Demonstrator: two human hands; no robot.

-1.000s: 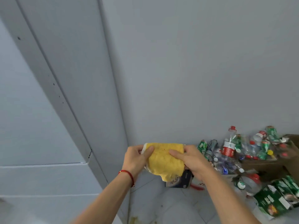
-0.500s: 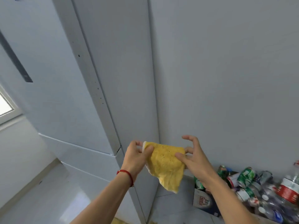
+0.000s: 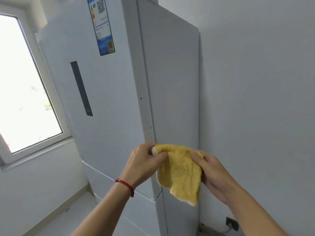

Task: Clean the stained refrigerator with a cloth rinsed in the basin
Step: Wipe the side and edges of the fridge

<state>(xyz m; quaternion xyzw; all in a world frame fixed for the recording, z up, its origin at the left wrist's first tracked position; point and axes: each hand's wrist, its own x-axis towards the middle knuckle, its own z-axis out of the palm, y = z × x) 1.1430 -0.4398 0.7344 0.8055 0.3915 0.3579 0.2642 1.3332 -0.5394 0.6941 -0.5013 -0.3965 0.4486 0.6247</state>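
Observation:
A tall white refrigerator [image 3: 110,103] stands ahead, with its grey side panel [image 3: 172,86] facing me. Small dark specks dot the door's side edge [image 3: 141,97]. I hold a yellow cloth [image 3: 180,172] in front of the side panel at chest height. My left hand [image 3: 144,164] pinches its upper left corner. My right hand [image 3: 213,172] grips its right edge, thumb on the front. The cloth hangs down between both hands. No basin is in view.
A bright window [image 3: 25,82] is on the left wall. A white wall [image 3: 255,99] runs close along the refrigerator's right. A blue energy label [image 3: 102,26] sits high on the door. A dark socket [image 3: 231,223] is low on the wall.
My view has swung up and left, bringing the refrigerator front and window into sight and losing the pile of bottles. My right hand has closed its fingers on the cloth's right edge.

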